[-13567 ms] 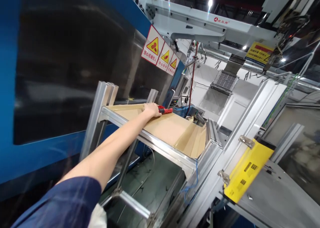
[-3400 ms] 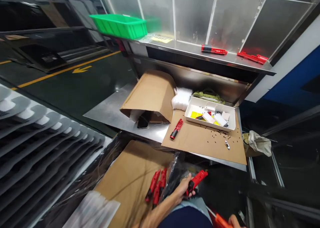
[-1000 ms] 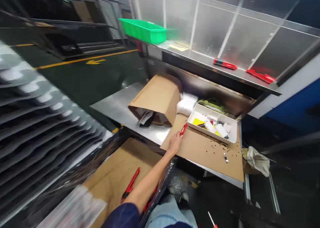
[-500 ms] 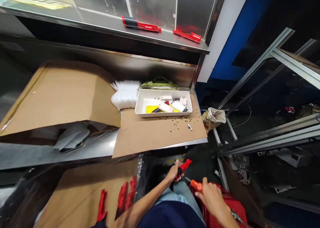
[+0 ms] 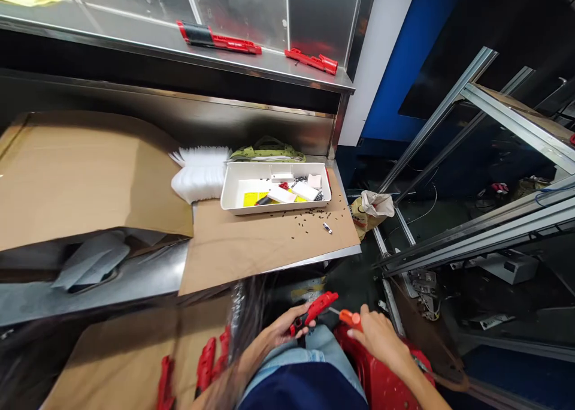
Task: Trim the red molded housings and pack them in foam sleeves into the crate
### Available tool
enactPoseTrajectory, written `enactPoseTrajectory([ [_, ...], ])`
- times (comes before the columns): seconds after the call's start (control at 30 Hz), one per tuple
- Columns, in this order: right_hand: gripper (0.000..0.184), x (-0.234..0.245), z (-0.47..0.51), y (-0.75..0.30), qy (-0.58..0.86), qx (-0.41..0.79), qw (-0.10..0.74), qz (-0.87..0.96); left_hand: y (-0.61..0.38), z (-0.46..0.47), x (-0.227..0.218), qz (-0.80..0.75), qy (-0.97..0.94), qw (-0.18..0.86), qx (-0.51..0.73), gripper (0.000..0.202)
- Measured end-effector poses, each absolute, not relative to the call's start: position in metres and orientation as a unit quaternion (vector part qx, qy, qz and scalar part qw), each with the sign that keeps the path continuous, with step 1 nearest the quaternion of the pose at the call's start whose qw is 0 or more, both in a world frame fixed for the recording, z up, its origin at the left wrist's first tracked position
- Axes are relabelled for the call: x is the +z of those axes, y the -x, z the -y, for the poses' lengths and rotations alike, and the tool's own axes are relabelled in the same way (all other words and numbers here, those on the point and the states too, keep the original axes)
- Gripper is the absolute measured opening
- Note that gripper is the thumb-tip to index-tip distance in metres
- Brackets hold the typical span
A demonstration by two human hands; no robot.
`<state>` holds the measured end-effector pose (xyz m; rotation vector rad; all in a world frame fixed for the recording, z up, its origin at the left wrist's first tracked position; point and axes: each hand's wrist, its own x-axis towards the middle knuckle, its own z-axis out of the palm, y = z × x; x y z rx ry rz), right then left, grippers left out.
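My left hand is closed around a red and black plastic housing part, held low over my lap. A screwdriver with an orange-red handle sits in my closed right hand. Its thin shaft points left at the housing part; whether the tip touches it I cannot tell. Several similar red parts lie on cardboard to the left of my left arm, partly hidden by it.
A white tray with small boxes and dark screws stands on a cardboard sheet; loose screws lie before it. Two red parts rest on the metal ledge. A large carton is left, a paper bag and metal frame right.
The part in my left hand has turned, showing more of its red side. The screwdriver remains in my right hand, pointing at the part. My view has swung right.
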<state>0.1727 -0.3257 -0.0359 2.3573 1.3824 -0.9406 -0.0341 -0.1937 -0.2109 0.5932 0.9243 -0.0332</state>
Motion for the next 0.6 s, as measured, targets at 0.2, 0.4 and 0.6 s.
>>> enactPoseTrajectory([
  [0.2,0.044,-0.022,0.331,-0.158,-0.793,-0.34,0.145,-0.484,0.045,0.187,-0.206,-0.425,-0.112,0.897,-0.043,0.045],
  [0.4,0.042,-0.025,0.328,-0.152,-0.794,-0.33,0.148,-0.489,0.038,0.189,-0.207,-0.438,-0.048,0.896,-0.052,0.045],
  [0.6,0.04,-0.036,0.321,-0.146,-0.784,-0.335,0.129,-0.507,0.035,0.194,-0.216,-0.471,-0.111,0.875,-0.028,0.038],
])
